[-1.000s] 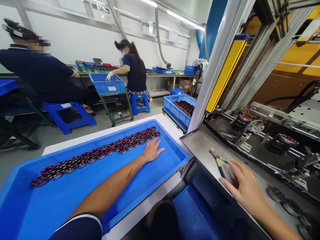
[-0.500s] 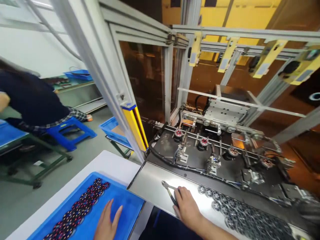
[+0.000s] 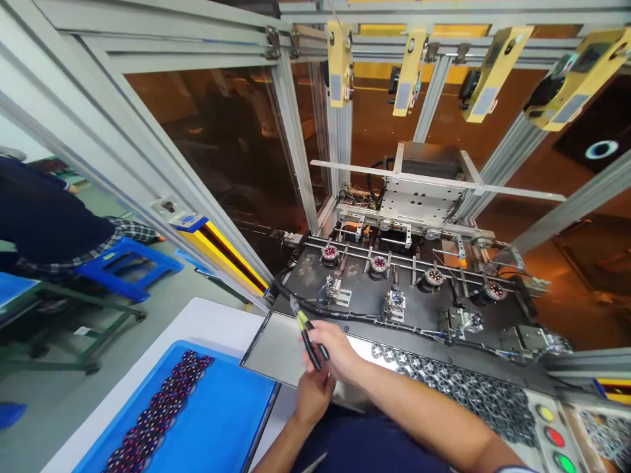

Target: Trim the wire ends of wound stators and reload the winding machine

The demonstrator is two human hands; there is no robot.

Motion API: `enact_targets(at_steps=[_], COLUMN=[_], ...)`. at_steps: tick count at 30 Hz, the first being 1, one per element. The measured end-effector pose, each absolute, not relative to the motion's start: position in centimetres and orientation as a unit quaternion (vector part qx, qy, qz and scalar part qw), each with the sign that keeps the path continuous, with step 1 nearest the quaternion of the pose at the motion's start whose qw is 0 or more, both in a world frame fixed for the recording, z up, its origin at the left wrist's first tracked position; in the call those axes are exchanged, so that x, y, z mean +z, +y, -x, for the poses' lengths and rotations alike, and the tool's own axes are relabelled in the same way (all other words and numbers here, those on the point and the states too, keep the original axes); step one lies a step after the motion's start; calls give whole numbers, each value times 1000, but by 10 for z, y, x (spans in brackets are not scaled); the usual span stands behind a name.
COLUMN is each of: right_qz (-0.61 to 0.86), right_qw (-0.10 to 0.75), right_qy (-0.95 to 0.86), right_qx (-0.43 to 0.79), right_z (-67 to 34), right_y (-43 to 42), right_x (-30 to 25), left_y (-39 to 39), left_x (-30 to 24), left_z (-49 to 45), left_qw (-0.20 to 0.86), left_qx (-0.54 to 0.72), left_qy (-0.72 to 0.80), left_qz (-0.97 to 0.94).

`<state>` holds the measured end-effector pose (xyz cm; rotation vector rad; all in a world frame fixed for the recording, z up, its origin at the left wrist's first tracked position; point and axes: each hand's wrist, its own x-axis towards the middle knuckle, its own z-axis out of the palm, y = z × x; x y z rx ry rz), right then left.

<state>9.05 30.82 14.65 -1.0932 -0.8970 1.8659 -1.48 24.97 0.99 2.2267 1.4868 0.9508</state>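
Observation:
In the head view, a pair of cutting pliers [image 3: 306, 338] with black and yellow-green handles points up and away over the metal work plate [image 3: 269, 348]. My right hand [image 3: 335, 347] is closed around its handles from the right. Just below, my left hand [image 3: 314, 393] has its fingers bent against the handle ends; the pliers and right hand partly hide them. To the right of my hands, several round metal parts [image 3: 458, 387] lie in rows along the plate. A blue tray [image 3: 221, 414] at lower left holds a band of dark round parts with red marks [image 3: 162, 401].
Behind the plate stands a machine bed with several round fixtures [image 3: 379, 264], under yellow sensor units [image 3: 340, 66]. A metal frame post [image 3: 123, 177] bears a yellow light barrier [image 3: 231, 256]. Coloured buttons [image 3: 555, 435] sit at lower right. A person [image 3: 49, 217] sits at far left.
My left hand has left the blue tray and joined my right hand at the pliers. The pliers have been lifted off the plate. The camera view has turned rightward.

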Motion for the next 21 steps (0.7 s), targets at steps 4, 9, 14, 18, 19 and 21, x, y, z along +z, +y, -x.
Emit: enact_targets(at_steps=[4,9,14,18,19,21], right_qz=[393,442,507,520,521,521], right_qw=[511,571,584,587,588,588], right_qy=[-253,-137,-59,-44,-43,-42], right_qx=[721,678,631,618,617,617], right_z=[-65,-40,-27,-27,-27,-28], right_y=[367,433,465,471,471,473], right_x=[166,157,140,135,134,133], left_y=[264,270,269,269,269,268], left_x=[7,8,4,3,3,4], left_z=[-3,-3,0,0,0,-1], left_qw=[136,116,111,112,114,116], left_qx=[317,307,292,289,288,285], left_qy=[521,527,521,522,523,525], left_qz=[-781,-784,-795,-795,-794,-793])
